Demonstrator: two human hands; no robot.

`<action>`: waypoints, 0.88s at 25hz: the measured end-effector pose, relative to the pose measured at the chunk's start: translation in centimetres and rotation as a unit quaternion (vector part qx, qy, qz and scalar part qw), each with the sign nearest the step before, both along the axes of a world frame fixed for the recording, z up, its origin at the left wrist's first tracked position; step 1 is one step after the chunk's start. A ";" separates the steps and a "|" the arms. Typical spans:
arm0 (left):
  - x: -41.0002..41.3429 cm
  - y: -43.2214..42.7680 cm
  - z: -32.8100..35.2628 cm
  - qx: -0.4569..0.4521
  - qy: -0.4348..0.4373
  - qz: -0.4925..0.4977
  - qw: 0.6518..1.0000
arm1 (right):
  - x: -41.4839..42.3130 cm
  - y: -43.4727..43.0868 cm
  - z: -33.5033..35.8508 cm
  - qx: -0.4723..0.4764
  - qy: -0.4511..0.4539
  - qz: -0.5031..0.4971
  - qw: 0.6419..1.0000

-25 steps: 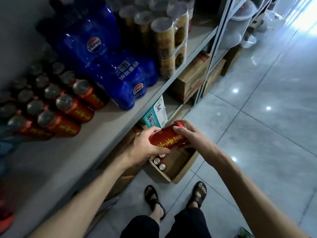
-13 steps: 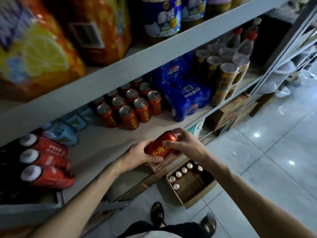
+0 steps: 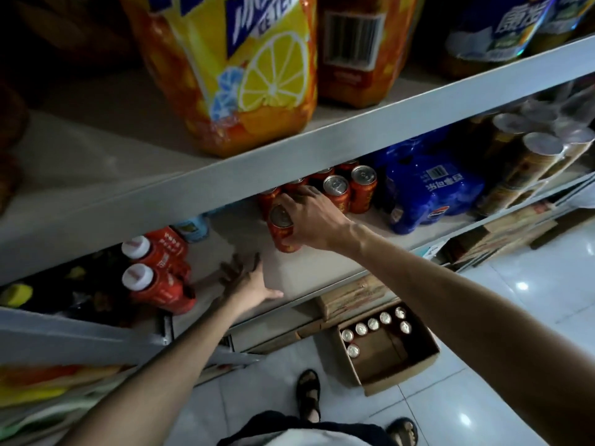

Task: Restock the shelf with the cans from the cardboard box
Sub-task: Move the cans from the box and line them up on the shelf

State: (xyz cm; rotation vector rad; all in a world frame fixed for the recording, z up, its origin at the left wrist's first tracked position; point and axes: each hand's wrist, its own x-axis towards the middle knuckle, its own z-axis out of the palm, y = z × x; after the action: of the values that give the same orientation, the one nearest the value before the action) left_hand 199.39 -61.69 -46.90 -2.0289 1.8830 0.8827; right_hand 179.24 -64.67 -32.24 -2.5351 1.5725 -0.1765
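Observation:
My right hand (image 3: 309,217) grips a red can (image 3: 280,231) that stands upright on the middle shelf (image 3: 309,272), just in front of a group of several red cans (image 3: 336,191). My left hand (image 3: 248,281) lies flat and open on the bare shelf board, below and left of that can, holding nothing. An open cardboard box (image 3: 389,349) sits on the floor under the shelf, with several silver-topped cans along its far and left sides.
A blue wrapped bottle pack (image 3: 428,191) stands right of the cans, with gold tins (image 3: 531,162) beyond. Red bottles with white caps (image 3: 154,272) lie at the left. Above, the upper shelf edge (image 3: 322,146) overhangs, bearing an ice tea pack (image 3: 244,69). My sandalled feet stand on grey tiles.
The can has gone from both hands at the shelf's front edge to standing on the shelf under my right hand. My left hand has let go and dropped flat onto the board.

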 end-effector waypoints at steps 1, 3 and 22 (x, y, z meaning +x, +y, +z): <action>-0.6 0.5 1.1 -0.001 -0.037 -0.013 0.999 | 0.4 -0.6 -0.5 0.002 -0.002 0.006 1.000; -1.8 1.3 3.8 -0.024 -0.101 -0.049 0.993 | 0.8 -1.6 -1.5 0.006 0.005 0.010 1.000; -1.9 1.0 4.6 -0.010 -0.134 -0.092 0.987 | 2.1 -2.1 -4.6 -0.072 0.060 -0.008 0.996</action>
State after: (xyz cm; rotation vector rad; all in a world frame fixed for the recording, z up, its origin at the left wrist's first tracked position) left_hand 197.53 -60.66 -42.28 -1.8406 1.8941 0.5184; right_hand 181.35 -66.81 -36.87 -2.6889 1.6799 -0.1473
